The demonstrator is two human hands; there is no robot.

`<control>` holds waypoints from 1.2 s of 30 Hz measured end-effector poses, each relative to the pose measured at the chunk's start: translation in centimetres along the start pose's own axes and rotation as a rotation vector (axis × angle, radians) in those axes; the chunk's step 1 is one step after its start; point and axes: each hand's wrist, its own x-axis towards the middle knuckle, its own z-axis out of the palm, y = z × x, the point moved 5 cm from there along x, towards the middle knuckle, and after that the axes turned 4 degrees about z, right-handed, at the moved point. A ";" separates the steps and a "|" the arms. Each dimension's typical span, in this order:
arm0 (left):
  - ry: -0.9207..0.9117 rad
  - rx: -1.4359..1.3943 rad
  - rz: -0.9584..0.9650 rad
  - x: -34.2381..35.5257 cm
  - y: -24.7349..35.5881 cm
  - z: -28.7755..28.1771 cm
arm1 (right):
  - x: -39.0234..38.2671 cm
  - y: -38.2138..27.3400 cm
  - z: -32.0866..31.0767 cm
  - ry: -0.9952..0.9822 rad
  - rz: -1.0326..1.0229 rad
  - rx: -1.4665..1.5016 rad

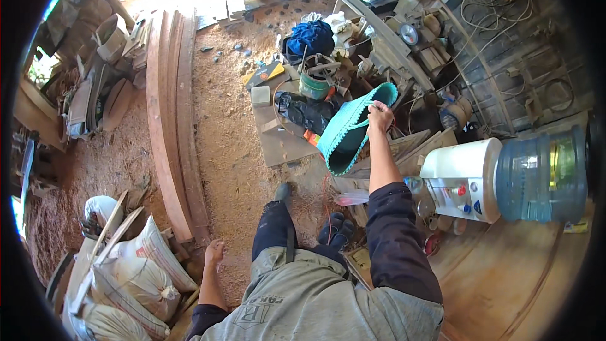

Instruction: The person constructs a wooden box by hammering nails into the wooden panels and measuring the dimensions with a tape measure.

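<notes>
My right hand (380,117) is closed on the handle of a turquoise woven tote bag (346,127). The bag hangs tilted, its dark inside partly showing through the wide mouth. Just beyond it are a black plastic bag (306,111) and a green bucket (314,86) with tools or scraps in it. Low at my left side hangs my left hand (214,252), apart from everything. Its fingers are loosely bent, and I see nothing in them.
Long curved planks (169,120) lie on the sawdust-covered floor at left. Stuffed sacks (145,278) stand lower left. A white water dispenser (461,180) with a blue bottle (536,175) is at right. A wooden board (284,142) and blue cloth (310,38) lie ahead.
</notes>
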 end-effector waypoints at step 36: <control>-0.445 0.040 -0.073 14.3 15.3 0.8 | 2.6 -2.8 -0.9 0.092 -0.018 -0.407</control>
